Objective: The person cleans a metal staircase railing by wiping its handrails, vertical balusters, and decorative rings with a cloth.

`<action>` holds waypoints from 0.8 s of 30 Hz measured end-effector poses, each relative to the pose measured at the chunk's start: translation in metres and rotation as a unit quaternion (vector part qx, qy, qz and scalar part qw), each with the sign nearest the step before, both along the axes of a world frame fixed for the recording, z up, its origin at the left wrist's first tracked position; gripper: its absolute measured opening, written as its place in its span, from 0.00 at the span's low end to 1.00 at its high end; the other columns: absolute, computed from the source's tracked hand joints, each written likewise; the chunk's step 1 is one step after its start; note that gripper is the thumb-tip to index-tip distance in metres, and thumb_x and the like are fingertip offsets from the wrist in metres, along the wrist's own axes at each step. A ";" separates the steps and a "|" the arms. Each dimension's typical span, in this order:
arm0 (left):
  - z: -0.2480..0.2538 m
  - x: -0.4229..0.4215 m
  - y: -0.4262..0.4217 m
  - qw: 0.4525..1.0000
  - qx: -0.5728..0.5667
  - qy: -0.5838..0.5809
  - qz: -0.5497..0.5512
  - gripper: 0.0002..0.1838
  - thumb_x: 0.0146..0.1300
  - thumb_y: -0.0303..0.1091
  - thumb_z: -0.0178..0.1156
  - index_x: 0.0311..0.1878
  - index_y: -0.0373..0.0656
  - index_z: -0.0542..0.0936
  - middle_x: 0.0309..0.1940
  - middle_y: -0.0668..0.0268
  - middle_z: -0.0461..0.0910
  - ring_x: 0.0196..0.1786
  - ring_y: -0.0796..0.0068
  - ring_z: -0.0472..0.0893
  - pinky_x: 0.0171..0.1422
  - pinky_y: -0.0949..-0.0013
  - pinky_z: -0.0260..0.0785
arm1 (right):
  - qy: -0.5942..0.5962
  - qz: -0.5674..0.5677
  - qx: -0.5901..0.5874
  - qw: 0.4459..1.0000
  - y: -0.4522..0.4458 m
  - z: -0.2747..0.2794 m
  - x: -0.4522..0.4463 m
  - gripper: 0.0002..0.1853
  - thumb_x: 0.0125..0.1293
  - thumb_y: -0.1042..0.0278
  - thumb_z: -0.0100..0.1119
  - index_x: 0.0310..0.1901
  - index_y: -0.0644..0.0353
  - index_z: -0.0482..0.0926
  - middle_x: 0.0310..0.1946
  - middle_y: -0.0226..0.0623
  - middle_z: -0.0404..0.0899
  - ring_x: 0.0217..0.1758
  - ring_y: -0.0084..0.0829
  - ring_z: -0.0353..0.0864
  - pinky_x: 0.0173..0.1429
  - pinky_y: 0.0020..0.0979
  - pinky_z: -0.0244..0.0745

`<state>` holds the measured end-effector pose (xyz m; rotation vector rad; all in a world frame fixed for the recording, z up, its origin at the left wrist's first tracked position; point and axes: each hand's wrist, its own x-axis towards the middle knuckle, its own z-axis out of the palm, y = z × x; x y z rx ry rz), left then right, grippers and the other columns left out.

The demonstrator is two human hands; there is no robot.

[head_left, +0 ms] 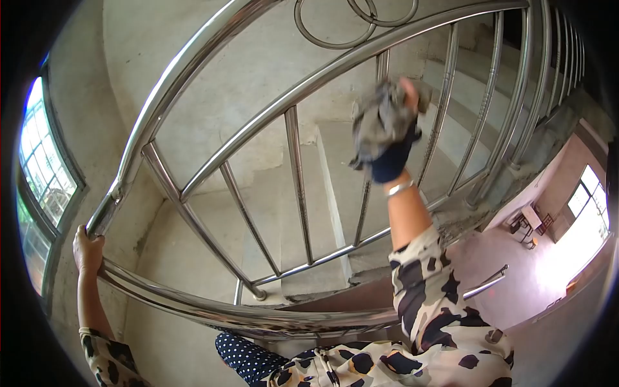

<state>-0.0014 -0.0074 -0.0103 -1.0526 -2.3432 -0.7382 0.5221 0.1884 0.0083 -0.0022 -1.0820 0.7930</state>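
Observation:
My left hand (88, 250) is wrapped round the shiny metal handrail (132, 151) at its lower bend on the left. A crumpled grey cloth (380, 122) is held in my right hand (394, 155), which wears a dark glove with some bare fingertip showing. The cloth is at an upright baluster (383, 63) right of centre, partly covering it; whether they touch I cannot tell. Blur softens the right hand and cloth. A bracelet (401, 188) circles my right wrist.
Concrete stairs (309, 193) rise behind the railing toward the upper right. Metal rings (335, 46) sit above the upper rail. A barred window (48, 155) is at the left. Far below right lie a lower floor (503, 277) and a small table (532, 217).

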 end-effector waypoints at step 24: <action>0.000 0.006 0.000 1.000 -0.009 -0.010 0.015 0.22 0.44 0.31 0.60 0.45 0.36 0.72 0.41 0.50 0.76 0.47 0.52 0.75 0.52 0.60 0.65 | 0.008 0.047 -0.016 0.999 0.004 -0.025 0.036 0.17 0.65 0.56 0.46 0.53 0.52 0.63 0.44 0.33 0.69 0.44 0.28 0.71 0.49 0.33 0.70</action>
